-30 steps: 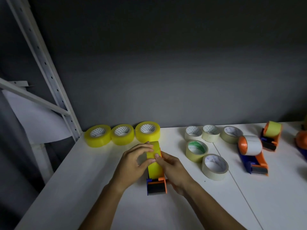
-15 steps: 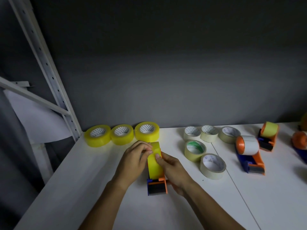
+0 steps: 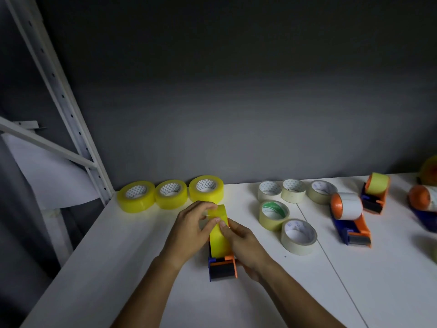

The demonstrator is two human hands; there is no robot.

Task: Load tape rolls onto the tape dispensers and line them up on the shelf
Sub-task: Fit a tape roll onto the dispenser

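A yellow tape roll (image 3: 220, 237) stands on edge in a blue and orange dispenser (image 3: 222, 267) on the white shelf (image 3: 118, 268), near its front middle. My left hand (image 3: 189, 229) curls round the roll's left side, its thumb and fingertips pinching at the top of the roll. My right hand (image 3: 243, 242) grips the roll's right side, with a fingertip on the top by the left thumb. Three yellow rolls (image 3: 170, 191) lie flat in a row at the back left.
Several cream rolls (image 3: 274, 213) lie flat right of centre. A dispenser with a white roll (image 3: 348, 214), one with a yellow roll (image 3: 376, 191) and another at the right edge (image 3: 425, 204) stand further right. A white shelf upright (image 3: 66, 110) rises at the left.
My left fingers have shifted on the top of the roll, from spread over it to pinching near my right fingertip. The roll and dispenser stay where they were.
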